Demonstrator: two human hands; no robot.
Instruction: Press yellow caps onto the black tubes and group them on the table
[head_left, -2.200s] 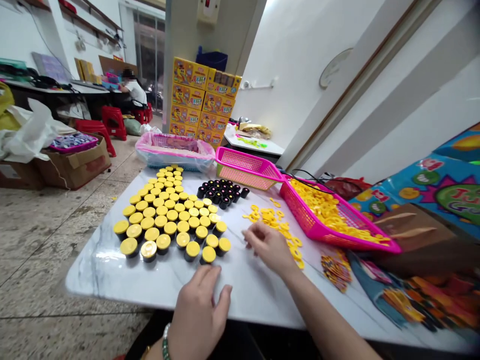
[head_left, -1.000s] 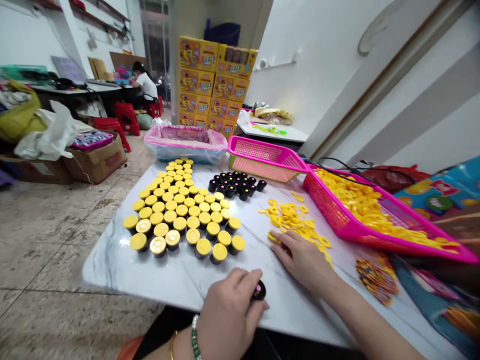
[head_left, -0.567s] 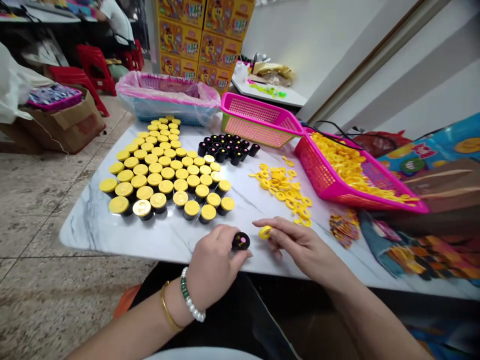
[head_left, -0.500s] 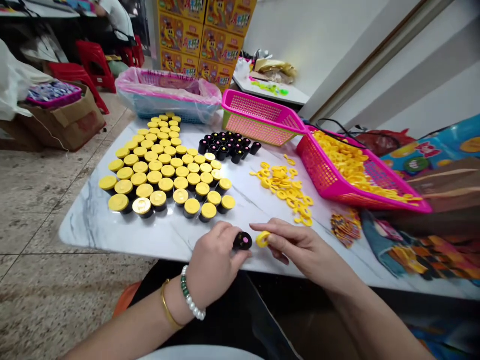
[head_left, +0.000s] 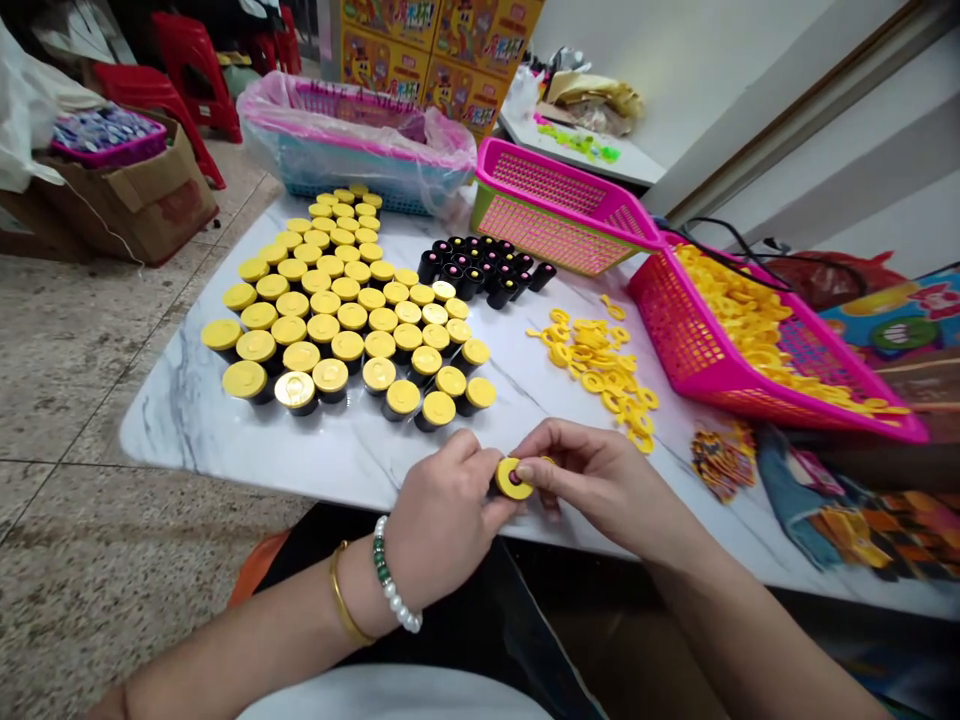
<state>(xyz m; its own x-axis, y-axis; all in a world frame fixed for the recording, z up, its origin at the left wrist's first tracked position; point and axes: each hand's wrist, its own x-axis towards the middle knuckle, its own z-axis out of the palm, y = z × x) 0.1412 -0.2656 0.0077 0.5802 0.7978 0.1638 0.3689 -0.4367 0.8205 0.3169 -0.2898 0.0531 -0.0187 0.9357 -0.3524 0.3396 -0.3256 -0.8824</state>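
Note:
My left hand [head_left: 444, 520] is closed around a small black cylinder, whose body is now mostly hidden by the fingers. A yellow ring [head_left: 504, 490] sits against the cylinder's end, with a pinkish centre showing through its hole. My right hand [head_left: 607, 485] pinches the ring, thumb at its hole. Both hands meet above the front edge of the white marbled table [head_left: 180, 420]. Beyond them stand rows of black containers with yellow lids [head_left: 347, 346]. Behind is a cluster of black cylinders [head_left: 487, 265] with pink or yellow dots. Loose yellow rings with tabs [head_left: 592, 380] lie to the right.
A pink basket [head_left: 697, 370] of yellow rings stands at the right. Behind are another pink basket [head_left: 570, 200] and a plastic-lined blue basket [head_left: 352, 180]. Colourful wrappers [head_left: 724, 462] lie on the right side. Yellow cartons [head_left: 465, 60] are stacked at the back; red stools [head_left: 196, 75] stand left.
My right hand has brought the yellow ring leftward onto the end of the black cylinder; before, a gap lay between them. The camera view has tilted down slightly.

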